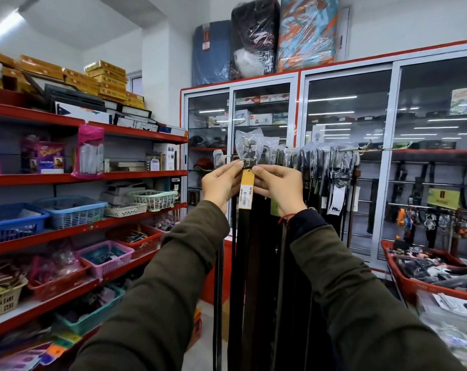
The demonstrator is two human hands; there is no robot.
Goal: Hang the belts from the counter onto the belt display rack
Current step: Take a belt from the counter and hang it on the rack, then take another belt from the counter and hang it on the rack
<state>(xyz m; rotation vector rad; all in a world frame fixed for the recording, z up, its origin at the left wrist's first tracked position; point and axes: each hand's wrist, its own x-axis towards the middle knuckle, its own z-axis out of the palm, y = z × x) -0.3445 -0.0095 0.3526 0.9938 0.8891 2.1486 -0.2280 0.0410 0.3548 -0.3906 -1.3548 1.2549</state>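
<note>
A dark brown belt (244,253) hangs straight down in front of me, with a yellow price tag (246,189) near its top and a plastic-wrapped buckle (249,149) above. My left hand (221,183) pinches the belt's top from the left and my right hand (278,184) pinches it from the right, both just under the buckle. The buckle is level with the horizontal bar of the belt display rack (345,149), at its left end. Several other belts (318,170) hang along that bar to the right.
Red shelves (136,176) with baskets and boxed goods line the left. Glass-door cabinets (347,124) stand behind the rack. A red bin (420,286) full of small goods sits at lower right. Wrapped mattresses (253,36) lie on top of the cabinets.
</note>
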